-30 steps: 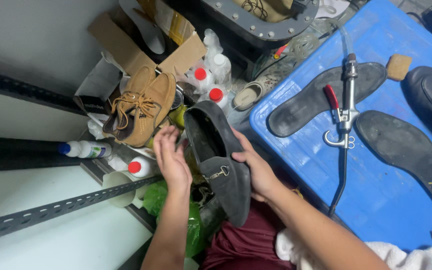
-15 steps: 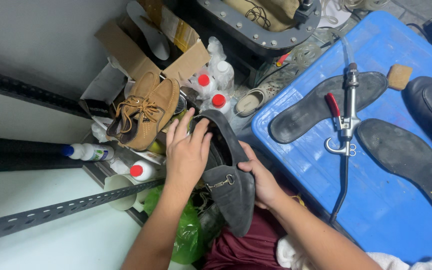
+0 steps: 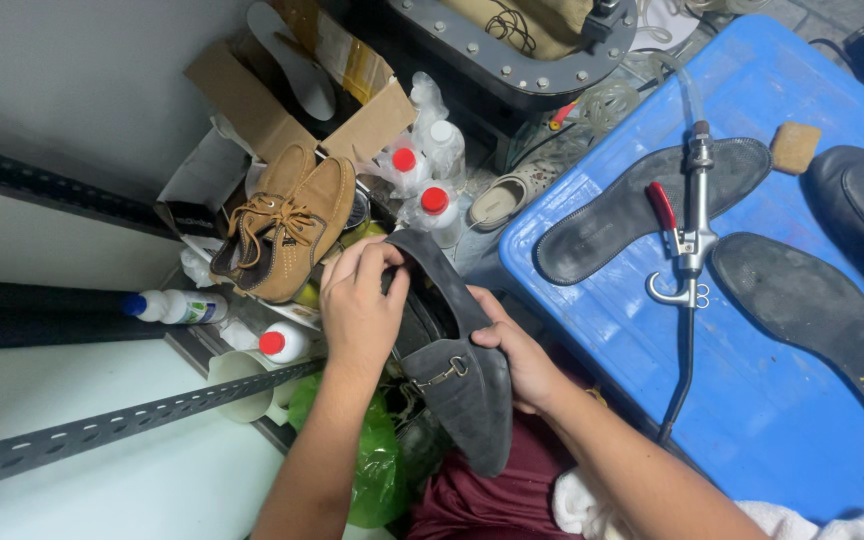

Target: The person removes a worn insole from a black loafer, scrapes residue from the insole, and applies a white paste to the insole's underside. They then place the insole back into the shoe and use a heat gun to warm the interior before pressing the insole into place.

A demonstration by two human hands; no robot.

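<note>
Head view: I look down at two hands working on a dark grey shoe [image 3: 457,370], held just above the lap, between the blue counter [image 3: 752,400] and the cluttered shelf.
Left hand: my left hand [image 3: 360,305] is curled over the heel end of the shoe, thumb on the rim, fingers tucked into the opening, grasping that edge.
Right hand: my right hand [image 3: 522,360] cups the outer side of the shoe near its middle and grips it.
Shoe: it lies on its side, toe toward me, with a small metal buckle [image 3: 444,374] on top.
Inside: I think the fingers are pressing the lining, but the opening is too dark to be sure.
How to do it well: I would keep the right hand firm so the shoe does not twist, and move the left fingers slowly along the rim.
Watch out: the tan laced shoes [image 3: 287,225] and the red-capped bottles [image 3: 422,190] sit just beside my left hand, so I would keep my elbow in.
Nearby: two flat black soles [image 3: 642,205] and a spray tool with a red lever [image 3: 687,240] lie on the counter, well apart.
</note>
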